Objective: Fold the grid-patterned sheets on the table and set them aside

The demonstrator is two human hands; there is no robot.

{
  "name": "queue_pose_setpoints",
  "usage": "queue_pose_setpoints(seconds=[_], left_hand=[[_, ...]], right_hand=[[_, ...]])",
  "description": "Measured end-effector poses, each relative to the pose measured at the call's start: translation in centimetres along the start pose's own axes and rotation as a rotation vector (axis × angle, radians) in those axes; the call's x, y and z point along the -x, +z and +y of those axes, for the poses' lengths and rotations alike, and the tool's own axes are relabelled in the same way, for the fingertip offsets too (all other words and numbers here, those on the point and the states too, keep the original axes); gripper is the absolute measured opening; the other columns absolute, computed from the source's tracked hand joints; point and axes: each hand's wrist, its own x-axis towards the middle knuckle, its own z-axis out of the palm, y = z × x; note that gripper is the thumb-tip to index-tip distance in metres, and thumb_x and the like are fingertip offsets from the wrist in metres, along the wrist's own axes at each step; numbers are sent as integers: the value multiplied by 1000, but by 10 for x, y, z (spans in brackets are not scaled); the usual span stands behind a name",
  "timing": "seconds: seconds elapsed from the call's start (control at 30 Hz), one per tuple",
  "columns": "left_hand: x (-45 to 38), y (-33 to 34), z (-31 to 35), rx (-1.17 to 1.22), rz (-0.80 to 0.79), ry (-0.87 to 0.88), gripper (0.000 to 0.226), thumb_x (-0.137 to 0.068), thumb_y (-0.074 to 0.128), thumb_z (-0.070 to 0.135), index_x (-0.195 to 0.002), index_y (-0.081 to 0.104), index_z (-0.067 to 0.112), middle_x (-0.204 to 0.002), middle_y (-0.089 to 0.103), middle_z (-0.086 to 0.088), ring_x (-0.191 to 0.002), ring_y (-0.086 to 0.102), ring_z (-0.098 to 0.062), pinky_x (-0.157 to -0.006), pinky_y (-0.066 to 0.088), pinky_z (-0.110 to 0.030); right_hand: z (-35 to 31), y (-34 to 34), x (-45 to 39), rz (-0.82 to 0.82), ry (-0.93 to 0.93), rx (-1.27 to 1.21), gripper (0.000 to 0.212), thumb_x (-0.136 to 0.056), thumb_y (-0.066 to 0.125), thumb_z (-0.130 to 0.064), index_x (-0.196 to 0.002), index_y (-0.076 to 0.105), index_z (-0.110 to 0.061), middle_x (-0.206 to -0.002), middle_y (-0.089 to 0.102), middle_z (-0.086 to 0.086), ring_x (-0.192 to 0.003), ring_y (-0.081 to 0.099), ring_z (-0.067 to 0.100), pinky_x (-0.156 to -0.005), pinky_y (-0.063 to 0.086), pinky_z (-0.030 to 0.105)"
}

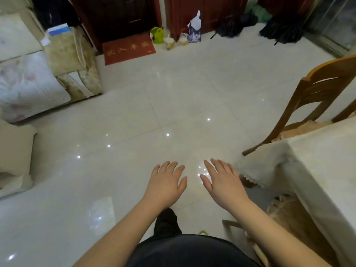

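Glossy pale floor tiles (173,105) fill most of the room, throwing back small points of light. At nine to eleven o'clock a sofa (63,54) carries floral bedding (28,89). At three to four o'clock the table (327,160) wears a cream cloth with a lace hem; no grid-patterned sheets can be seen on the visible corner. A curved-back wooden chair (316,93) stands against its far side. At twelve o'clock a red doormat (129,49) lies before dark wooden doors, with a green bag (157,35), a patterned bag stuffed with white plastic (195,29) and two small cups (176,42) beside it. Left hand (165,184) and right hand (223,182) hover flat, fingers spread, holding nothing.
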Motion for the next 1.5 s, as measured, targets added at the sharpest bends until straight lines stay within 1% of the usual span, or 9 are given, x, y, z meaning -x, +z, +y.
queue_pose_setpoints(seconds=[0.2, 0.33, 0.53, 0.67, 0.87, 1.0, 1.17, 1.33, 1.5], left_hand=[[-95, -29, -51, 21, -3, 75, 74, -87, -3, 56, -150, 27, 31, -157, 28, 4, -145, 20, -19, -117, 14, -41], [-148, -58, -88, -2, -33, 136, 55, -100, 17, 50, -151, 25, 29, -158, 25, 3, -146, 18, -21, -118, 12, -42], [-233, -94, -105, -49, -42, 261, 69, -90, 2, 57, -150, 25, 31, -159, 25, 4, -146, 19, -20, -118, 13, -44], [-291, -111, -85, -38, -29, 342, 82, -80, -8, 60, -150, 26, 33, -158, 27, 5, -146, 20, -20, -117, 15, -44], [-392, -126, -43, -84, -84, 431, 62, -95, 9, 55, -151, 24, 31, -158, 25, 5, -146, 19, -18, -118, 14, -43], [-456, -146, -7, -127, -71, 470, 74, -86, 2, 57, -149, 29, 30, -156, 30, 5, -144, 23, -19, -117, 16, -43], [-524, -175, 42, -190, -12, 497, 78, -82, -2, 57, -147, 33, 29, -153, 36, 3, -142, 28, -20, -114, 20, -44], [-578, -197, 74, -227, -5, 567, 79, -83, -5, 57, -152, 22, 30, -158, 28, 1, -146, 20, -21, -117, 14, -44], [-644, -204, 87, -215, -49, 603, 64, -95, 12, 56, -154, 8, 32, -162, 13, 2, -149, 11, -22, -119, 10, -45]], right_hand=[[-14, -12, -95, -10, 81, -6, 85, -84, -9, -60, -152, 28, -24, -157, 32, 2, -145, 28, 22, -119, 15, 40], [-27, -37, -154, -1, 132, -31, 89, -80, -13, -60, -152, 26, -25, -157, 31, 2, -145, 26, 22, -119, 15, 39], [-22, -67, -218, 32, 236, -17, 86, -82, -12, -60, -153, 24, -26, -158, 30, 1, -145, 26, 21, -119, 15, 39], [4, -78, -249, 35, 316, -36, 78, -90, -6, -60, -153, 23, -25, -158, 29, 3, -145, 25, 22, -119, 15, 38], [70, -97, -295, 56, 410, -90, 86, -83, -9, -60, -152, 27, -23, -158, 30, 6, -145, 27, 25, -118, 17, 41], [124, -110, -327, 57, 479, -86, 78, -90, 0, -57, -150, 35, -20, -156, 33, 8, -144, 30, 29, -117, 22, 45], [183, -137, -361, 52, 483, -90, 82, -86, -8, -57, -153, 25, -23, -159, 26, 7, -147, 23, 27, -119, 14, 44], [227, -165, -401, 93, 533, -111, 85, -83, -12, -59, -155, 17, -24, -162, 19, 5, -148, 18, 25, -120, 11, 42], [260, -183, -453, 135, 597, -127, 79, -89, -2, -58, -152, 30, -22, -157, 32, 8, -144, 31, 27, -117, 21, 44]])
